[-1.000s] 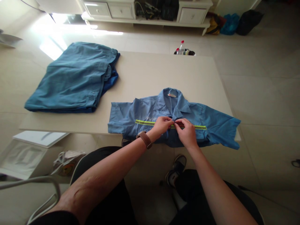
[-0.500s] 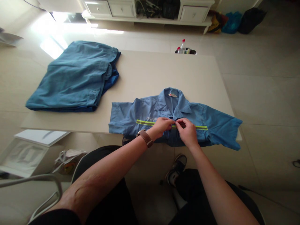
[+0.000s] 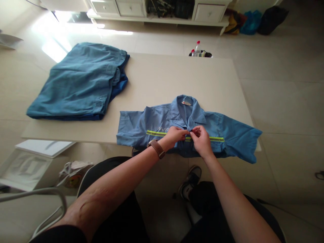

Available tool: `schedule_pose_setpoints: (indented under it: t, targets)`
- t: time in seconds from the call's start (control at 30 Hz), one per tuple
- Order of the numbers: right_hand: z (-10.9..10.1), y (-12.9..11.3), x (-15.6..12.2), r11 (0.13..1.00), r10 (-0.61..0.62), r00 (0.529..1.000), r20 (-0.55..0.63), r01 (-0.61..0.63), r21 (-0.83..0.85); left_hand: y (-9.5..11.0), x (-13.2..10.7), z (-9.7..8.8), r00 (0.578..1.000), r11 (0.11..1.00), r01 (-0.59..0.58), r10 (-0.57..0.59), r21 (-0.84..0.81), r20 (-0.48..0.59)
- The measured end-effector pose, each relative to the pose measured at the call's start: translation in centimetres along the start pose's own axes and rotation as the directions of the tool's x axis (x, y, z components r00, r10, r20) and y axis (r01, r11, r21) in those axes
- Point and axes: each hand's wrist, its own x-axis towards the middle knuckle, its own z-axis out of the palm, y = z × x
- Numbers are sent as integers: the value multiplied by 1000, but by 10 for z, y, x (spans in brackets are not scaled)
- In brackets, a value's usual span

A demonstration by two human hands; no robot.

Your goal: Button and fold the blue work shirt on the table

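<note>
A blue short-sleeved work shirt (image 3: 159, 116) lies face up along the table's near edge, collar pointing away from me and its lower part hanging over the edge. A yellow-green and grey stripe crosses the chest. At the middle of the front, just below the collar opening, my left hand (image 3: 176, 135) pinches the shirt's front edge. My right hand (image 3: 201, 140) pinches the same spot from the other side, fingertips almost meeting. Whatever small fastening lies between the fingertips is hidden. A brown-strapped watch (image 3: 157, 149) is on my left wrist.
Folded blue garments (image 3: 78, 82) are stacked on the left of the white table (image 3: 162, 77). Bottles with red caps (image 3: 197, 49) stand beyond its far edge. Below on the left are a white box (image 3: 37, 165) and a plastic bag (image 3: 74, 173). A white cabinet (image 3: 157, 21) stands behind.
Both hands stay at the shirt's front, with only small finger movements. The right hand's fingers have shifted slightly. The shirt and the stack lie as before.
</note>
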Motion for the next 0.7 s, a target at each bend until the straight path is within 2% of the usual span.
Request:
schedule_pose_setpoints:
  t: [0.23,0.47,0.7]
  targets:
    - [-2,-5,-1,999,-24,1000,-4,24,-42,-8,4,-2,999,998,-44,45,47,-20]
    - [-3,-8,0,999,-11,1000,9,12,-36,-4,1,1,998,994,-3,-3,-110,-59]
    - [-6,-16,-1,997,-23,998,51,27,-74,-5,0,1,996,993,-49,41,-103,-74]
